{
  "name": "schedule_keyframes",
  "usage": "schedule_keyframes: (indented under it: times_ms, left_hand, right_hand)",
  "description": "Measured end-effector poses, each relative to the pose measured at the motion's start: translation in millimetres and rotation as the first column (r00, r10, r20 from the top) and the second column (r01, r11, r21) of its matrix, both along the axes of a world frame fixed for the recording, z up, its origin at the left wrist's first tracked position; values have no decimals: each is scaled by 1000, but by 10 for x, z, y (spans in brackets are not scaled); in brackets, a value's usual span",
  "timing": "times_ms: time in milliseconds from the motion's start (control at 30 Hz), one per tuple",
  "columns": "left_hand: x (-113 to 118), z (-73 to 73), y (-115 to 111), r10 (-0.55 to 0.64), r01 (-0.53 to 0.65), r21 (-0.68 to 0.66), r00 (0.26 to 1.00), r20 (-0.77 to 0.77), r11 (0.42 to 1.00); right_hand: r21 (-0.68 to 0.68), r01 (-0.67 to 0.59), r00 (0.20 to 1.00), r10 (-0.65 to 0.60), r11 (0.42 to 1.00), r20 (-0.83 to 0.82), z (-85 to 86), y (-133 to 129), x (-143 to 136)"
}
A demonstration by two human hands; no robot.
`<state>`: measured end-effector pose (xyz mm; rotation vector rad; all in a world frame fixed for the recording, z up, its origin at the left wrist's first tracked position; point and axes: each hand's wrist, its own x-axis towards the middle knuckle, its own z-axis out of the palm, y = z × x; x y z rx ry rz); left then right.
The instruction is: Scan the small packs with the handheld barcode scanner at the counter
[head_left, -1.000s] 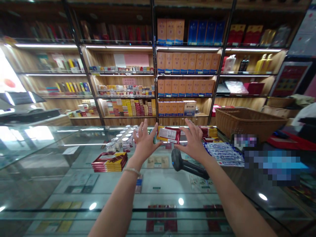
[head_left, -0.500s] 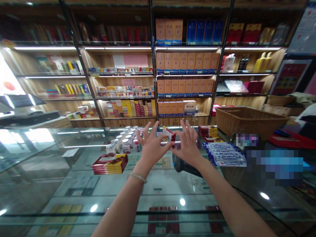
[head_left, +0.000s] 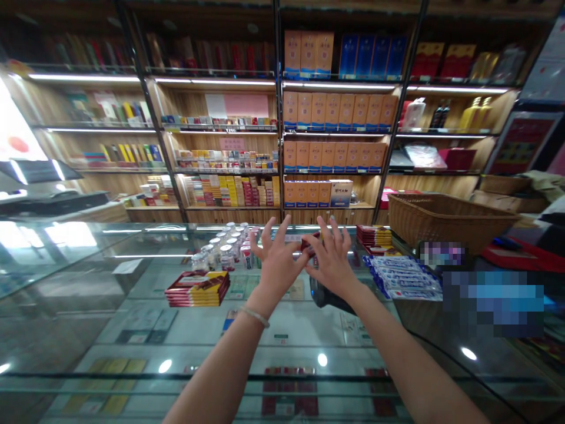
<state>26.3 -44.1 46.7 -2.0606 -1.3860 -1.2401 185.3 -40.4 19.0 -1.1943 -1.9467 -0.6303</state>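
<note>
A small red chocolate bar (head_left: 306, 242) with a yellow end is held up between my hands above the glass counter, mostly hidden behind my right fingers. My left hand (head_left: 279, 262) grips its left side with thumb and forefinger, the other fingers raised and spread. My right hand (head_left: 332, 259) pinches its right side, other fingers also raised. Beneath my right wrist lies a black handheld device, apparently a scanner (head_left: 324, 294). A stack of red-and-yellow chocolate bars (head_left: 198, 290) is left of my hands, and another stack (head_left: 375, 237) lies farther right.
Several small jars and cans (head_left: 227, 247) stand behind my left hand. Blue-and-white packets (head_left: 401, 275) lie to the right, before a wicker basket (head_left: 445, 218). A dark cable (head_left: 468, 377) runs across the right side. Lit shelves of boxes (head_left: 338, 156) line the back wall.
The chocolate bar has turned from slanted, with its pale face showing, to mostly covered by my right fingers. My hands have shifted only slightly, and the view has moved a little.
</note>
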Motion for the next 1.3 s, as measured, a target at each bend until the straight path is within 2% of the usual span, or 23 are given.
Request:
schedule_keyframes:
  times_ms: [133, 300, 433, 600, 767, 967, 1133, 1300]
  left_hand:
    - [-13, -17, 50, -8, 10, -34, 999, 41, 999]
    - [-94, 15, 113, -7, 14, -72, 995, 100, 997]
    - [-154, 15, 174, 5, 4, -75, 994, 112, 997]
    - [-191, -29, 256, -10, 21, -99, 994, 108, 995]
    - [-252, -46, 251, 75, -75, -32, 997, -21, 997]
    - [-328, -74, 242, 56, -40, 78, 975, -215, 996]
    - [-344, -81, 243, 68, -51, 73, 964, -259, 996]
    - [-372, -13, 249, 74, -53, 75, 945, -319, 996]
  right_hand:
    - [12, 37, 999, -37, 999, 13, -4, 35, 49]
    - [30, 94, 996, -95, 995, 4, -35, 124, 265]
    - [46, 135, 991, -134, 990, -24, -71, 184, 421]
    - [61, 153, 988, -153, 986, -11, -74, 200, 471]
    - [74, 154, 988, -154, 985, -12, -29, 171, 492]
    - [43, 156, 988, -157, 987, -1, -5, 153, 517]
    - [34, 138, 990, -139, 990, 26, -22, 158, 505]
    - [26, 126, 992, -126, 992, 17, -47, 176, 491]
